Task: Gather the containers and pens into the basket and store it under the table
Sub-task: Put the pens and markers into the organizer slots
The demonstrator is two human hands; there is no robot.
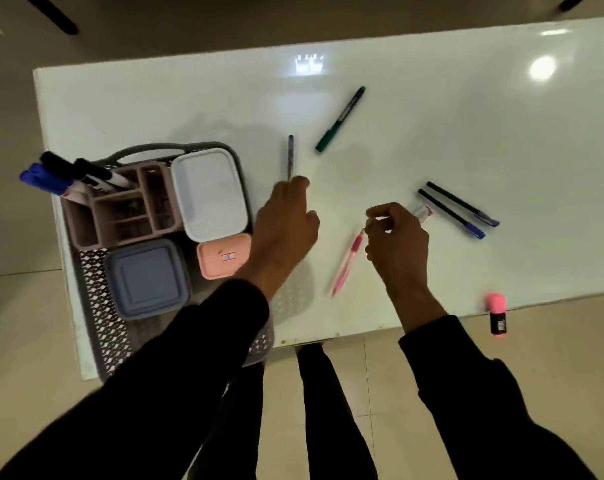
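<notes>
the left hand (286, 220) pinches a thin dark pen (290, 155); it should drop it upright into the pink compartmented organiser (120, 206) (already in the grey perforated basket (99, 320)), while the right hand (395, 242), fingers curled, seems to pinch something too small to name.

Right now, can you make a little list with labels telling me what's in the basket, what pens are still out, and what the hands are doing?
basket: on the table's left end
in basket: white box, blue-grey box, pink box, organiser with markers
left hand: holds a thin dark pen
right hand: fingers curled near the pink pen; grip unclear
pens still out: green pen, two blue-capped pens
table edge: pink highlighter
</notes>
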